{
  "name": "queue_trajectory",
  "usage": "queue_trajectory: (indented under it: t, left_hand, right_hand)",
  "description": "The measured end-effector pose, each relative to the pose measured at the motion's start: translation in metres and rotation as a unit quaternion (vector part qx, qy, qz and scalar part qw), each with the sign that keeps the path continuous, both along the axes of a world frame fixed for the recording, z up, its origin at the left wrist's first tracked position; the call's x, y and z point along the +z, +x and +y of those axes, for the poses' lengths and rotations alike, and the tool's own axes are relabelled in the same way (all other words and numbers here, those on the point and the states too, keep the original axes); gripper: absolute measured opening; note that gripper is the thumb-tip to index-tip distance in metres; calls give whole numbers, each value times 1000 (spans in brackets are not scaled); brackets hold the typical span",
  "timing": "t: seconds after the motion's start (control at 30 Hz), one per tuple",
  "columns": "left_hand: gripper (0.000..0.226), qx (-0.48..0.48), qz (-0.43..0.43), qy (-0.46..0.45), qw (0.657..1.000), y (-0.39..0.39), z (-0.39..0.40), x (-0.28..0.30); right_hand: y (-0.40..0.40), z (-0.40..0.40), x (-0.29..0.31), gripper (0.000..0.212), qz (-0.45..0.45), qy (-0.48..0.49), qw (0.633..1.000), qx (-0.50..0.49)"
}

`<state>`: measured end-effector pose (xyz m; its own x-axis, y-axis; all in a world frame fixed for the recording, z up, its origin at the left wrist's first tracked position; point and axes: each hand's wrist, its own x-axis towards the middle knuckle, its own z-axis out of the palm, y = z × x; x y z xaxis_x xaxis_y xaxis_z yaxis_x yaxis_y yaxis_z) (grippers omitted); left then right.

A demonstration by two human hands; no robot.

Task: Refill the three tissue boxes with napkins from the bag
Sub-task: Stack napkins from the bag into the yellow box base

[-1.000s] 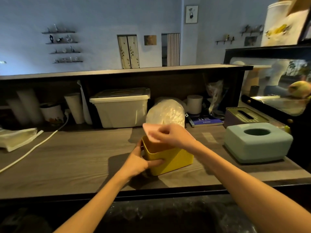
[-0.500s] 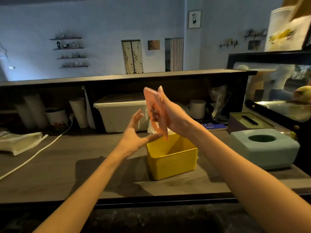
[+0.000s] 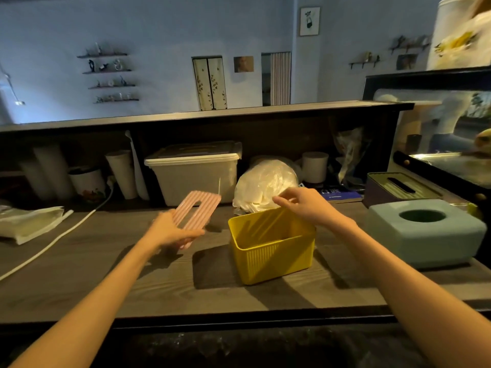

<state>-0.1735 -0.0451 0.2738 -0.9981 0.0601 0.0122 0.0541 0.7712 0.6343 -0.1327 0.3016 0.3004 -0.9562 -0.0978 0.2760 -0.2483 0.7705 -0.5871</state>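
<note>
Dim room, pale blue wall with small shelves behind; dark wood-grain bench (image 3: 79, 264) under a low overhanging shelf. Left hand (image 3: 170, 231) grips the near end of a pink ribbed lid (image 3: 198, 213) with a slot, fingers curled under it, thumb on top; lid held tilted above the bench, left of the boxes. Right hand (image 3: 305, 205) hangs over the far rim of the open yellow tissue box (image 3: 273, 251), fingers loosely bent, holding nothing; whether it touches the bag cannot be told. White plastic bag (image 3: 265, 185) of napkins sits just behind the yellow box. Teal tissue box (image 3: 427, 235) with round opening stands to the right; behind it a dark tissue box (image 3: 398, 188) with a slotted lid. Blue booklet (image 3: 342, 195) near the bag carries print, too small to read. No other legible writing.
</note>
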Motion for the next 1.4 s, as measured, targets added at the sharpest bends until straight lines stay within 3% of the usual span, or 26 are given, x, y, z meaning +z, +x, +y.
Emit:
queue_trajectory:
  t: [0.1,0.17,0.23,0.3,0.4,0.5,0.6,0.7,1.03,1.2,1.33,1.4]
  left_hand:
    - [133,31,-38,-144,988,-29,-17,-31]
    - [121,38,-53,-192,979,-31,-11,-39]
    - [97,32,-4,-211,977,-28,2,-37]
    - [65,17,88,-134,987,-34,16,-35]
    - [32,-54,142,34,988,-48,44,-24]
    - [36,-117,75,161,977,-59,80,-13]
    - [47,-136,-29,281,950,-76,110,-15]
    - [49,-144,-77,366,916,-92,135,-23]
    - [44,-136,-51,379,914,-125,176,-41]
    - [43,-127,-21,368,921,-116,166,-41]
    - [33,-45,48,313,947,-102,147,-37]
    - [38,-80,10,331,940,-93,136,-30]
  right_hand:
    - [-3,17,-11,42,-42,21,999,1]
    - [-4,27,-13,35,-44,18,999,6]
    - [-10,36,-17,34,-43,-25,999,-10]
    - [-21,41,-26,42,-48,-129,988,-66]
    - [-40,38,-37,81,-88,-223,961,-139]
    - [-63,29,-50,96,-126,-311,934,-126]
    - [-86,23,-61,106,-95,-353,926,-97]
    - [-108,18,-66,91,-64,-334,937,-76]
    - [-158,45,-61,52,-74,-359,923,-117]
    - [-145,61,-67,68,-63,-369,922,-98]
    - [-125,68,-67,72,-47,-287,949,-123]
    - [-111,70,-68,67,-31,-270,952,-143]
